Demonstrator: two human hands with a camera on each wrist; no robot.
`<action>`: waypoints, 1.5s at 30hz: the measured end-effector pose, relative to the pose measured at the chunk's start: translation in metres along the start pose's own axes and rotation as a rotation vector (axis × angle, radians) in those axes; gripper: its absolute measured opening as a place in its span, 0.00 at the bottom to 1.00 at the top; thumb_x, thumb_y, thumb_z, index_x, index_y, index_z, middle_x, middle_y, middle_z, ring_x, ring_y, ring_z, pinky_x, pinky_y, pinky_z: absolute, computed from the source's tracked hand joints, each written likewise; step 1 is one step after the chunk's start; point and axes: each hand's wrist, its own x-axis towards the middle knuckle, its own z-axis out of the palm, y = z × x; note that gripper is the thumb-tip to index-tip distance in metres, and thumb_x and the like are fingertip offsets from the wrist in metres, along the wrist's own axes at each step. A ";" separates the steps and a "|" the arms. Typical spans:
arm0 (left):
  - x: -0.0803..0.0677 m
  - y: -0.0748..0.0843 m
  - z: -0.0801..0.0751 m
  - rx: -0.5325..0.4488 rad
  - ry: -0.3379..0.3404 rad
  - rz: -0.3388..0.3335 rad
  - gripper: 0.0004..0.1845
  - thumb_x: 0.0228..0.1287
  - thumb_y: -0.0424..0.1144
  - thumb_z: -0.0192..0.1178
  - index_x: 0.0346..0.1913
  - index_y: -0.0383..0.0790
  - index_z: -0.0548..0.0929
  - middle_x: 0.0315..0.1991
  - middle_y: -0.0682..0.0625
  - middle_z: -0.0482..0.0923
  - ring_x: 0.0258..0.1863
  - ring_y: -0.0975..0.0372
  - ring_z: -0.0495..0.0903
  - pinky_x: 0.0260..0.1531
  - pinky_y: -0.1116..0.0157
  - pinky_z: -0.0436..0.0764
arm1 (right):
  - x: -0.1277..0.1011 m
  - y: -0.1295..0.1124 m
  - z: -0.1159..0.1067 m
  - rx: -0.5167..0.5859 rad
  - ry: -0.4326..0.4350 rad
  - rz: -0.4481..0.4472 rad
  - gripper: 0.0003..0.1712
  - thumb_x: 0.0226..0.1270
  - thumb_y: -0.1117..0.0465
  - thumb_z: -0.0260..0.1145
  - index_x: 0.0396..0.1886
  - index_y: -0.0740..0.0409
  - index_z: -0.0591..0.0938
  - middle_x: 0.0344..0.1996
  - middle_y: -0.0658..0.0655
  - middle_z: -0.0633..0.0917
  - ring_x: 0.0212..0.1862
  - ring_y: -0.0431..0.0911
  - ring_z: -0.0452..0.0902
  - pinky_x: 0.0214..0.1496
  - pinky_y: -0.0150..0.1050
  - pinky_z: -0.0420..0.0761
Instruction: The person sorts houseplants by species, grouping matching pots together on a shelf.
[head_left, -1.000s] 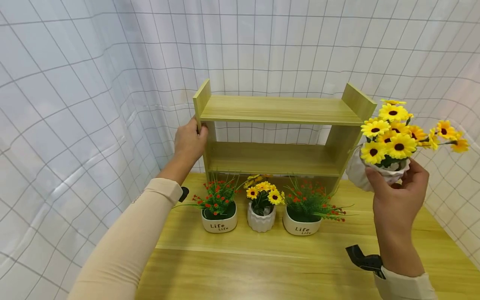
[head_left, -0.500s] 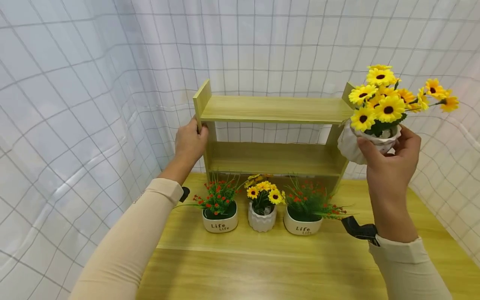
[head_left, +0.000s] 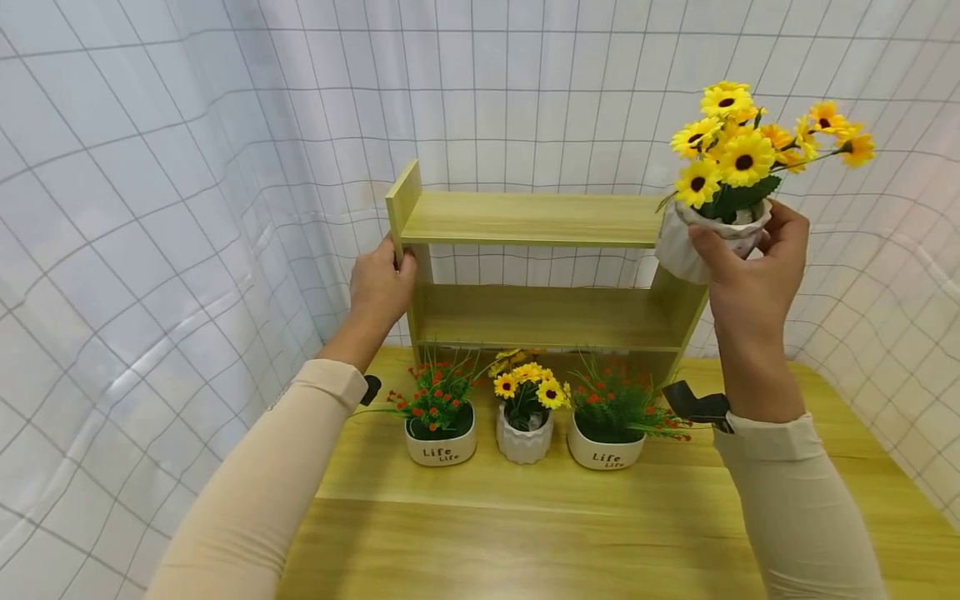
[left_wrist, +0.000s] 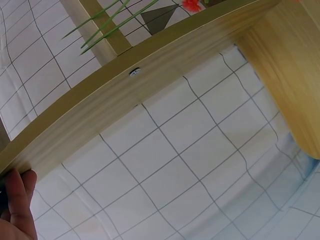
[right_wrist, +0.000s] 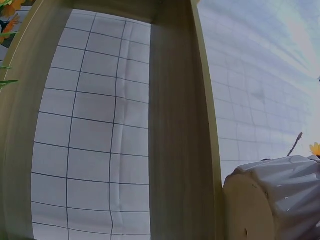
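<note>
The right hand (head_left: 750, 267) curls round a white ribbed pot of sunflowers (head_left: 708, 237), raised beside the shelf's (head_left: 525, 218) top right end; the left hand (head_left: 381, 283) grips its left upright; the pot looks glossy, breakable, best clasped low.

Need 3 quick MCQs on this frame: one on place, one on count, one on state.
1. Where is the sunflower pot?
A. On the table
B. Held up by the shelf's top right end
C. On the lower board

2. How many pots stand on the table?
A. Three
B. Two
C. Five

3. What is the left hand doing?
A. Hanging idle
B. Holding a pot
C. Gripping the shelf at its left side

Answers: 1 B, the right hand holds it there. 2 A, three in a row before the shelf. 3 C, fingers wrap the left panel.
</note>
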 end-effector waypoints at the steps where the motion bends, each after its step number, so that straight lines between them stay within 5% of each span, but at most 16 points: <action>1: 0.000 0.000 0.000 -0.001 -0.003 -0.002 0.11 0.73 0.42 0.49 0.40 0.37 0.76 0.24 0.40 0.77 0.25 0.48 0.74 0.26 0.54 0.72 | 0.002 0.002 0.001 -0.002 -0.004 0.003 0.40 0.46 0.69 0.81 0.60 0.57 0.71 0.55 0.57 0.71 0.55 0.46 0.67 0.52 0.39 0.72; 15: 0.000 0.000 -0.001 -0.002 0.033 0.017 0.11 0.72 0.40 0.49 0.37 0.36 0.75 0.24 0.38 0.77 0.24 0.46 0.73 0.27 0.52 0.71 | 0.024 0.011 0.017 -0.012 -0.072 0.044 0.42 0.50 0.66 0.80 0.64 0.59 0.69 0.56 0.57 0.73 0.54 0.46 0.71 0.53 0.38 0.72; 45: -0.001 0.001 0.003 0.000 0.039 0.021 0.10 0.71 0.40 0.50 0.42 0.36 0.77 0.23 0.39 0.76 0.24 0.46 0.72 0.27 0.52 0.70 | 0.041 0.036 0.040 -0.417 -0.029 0.013 0.43 0.57 0.43 0.74 0.67 0.57 0.70 0.56 0.56 0.77 0.54 0.45 0.75 0.52 0.36 0.75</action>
